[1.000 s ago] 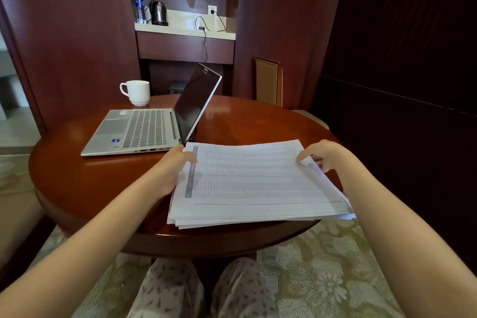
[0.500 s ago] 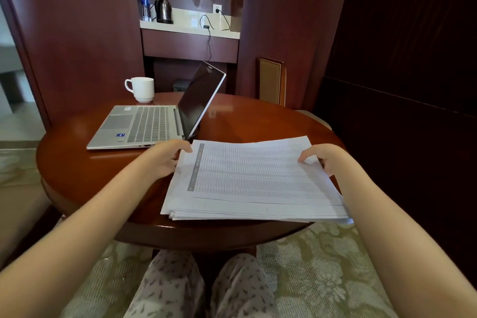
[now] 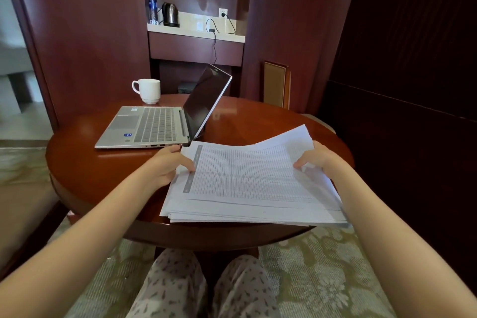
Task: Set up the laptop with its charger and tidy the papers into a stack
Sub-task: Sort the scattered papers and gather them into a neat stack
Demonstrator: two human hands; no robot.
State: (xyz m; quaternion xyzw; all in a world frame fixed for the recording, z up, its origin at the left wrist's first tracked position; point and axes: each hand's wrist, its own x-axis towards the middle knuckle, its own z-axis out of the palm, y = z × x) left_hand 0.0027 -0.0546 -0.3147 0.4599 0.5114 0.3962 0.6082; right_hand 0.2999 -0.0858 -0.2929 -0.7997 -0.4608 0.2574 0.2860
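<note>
A stack of printed papers (image 3: 247, 183) lies on the near right part of the round wooden table (image 3: 98, 178). My left hand (image 3: 167, 165) grips the stack's left edge, thumb on top. My right hand (image 3: 317, 157) grips the right edge, and the far right corner of the sheets is lifted off the table. An open silver laptop (image 3: 154, 126) sits at the far left, its dark screen facing left. A black charger cable (image 3: 214, 44) hangs from a wall socket (image 3: 223, 12) down behind the laptop screen; its lower end is hidden.
A white mug (image 3: 148, 90) stands behind the laptop. On the back shelf are a kettle (image 3: 170, 15) and a water bottle (image 3: 152, 6). A chair back (image 3: 276, 84) stands beyond the table. The papers overhang the table's near edge above my knees.
Both hands have tightened on the stack's side edges. The far right corner of the papers has lifted off the table, where it lay flat before.
</note>
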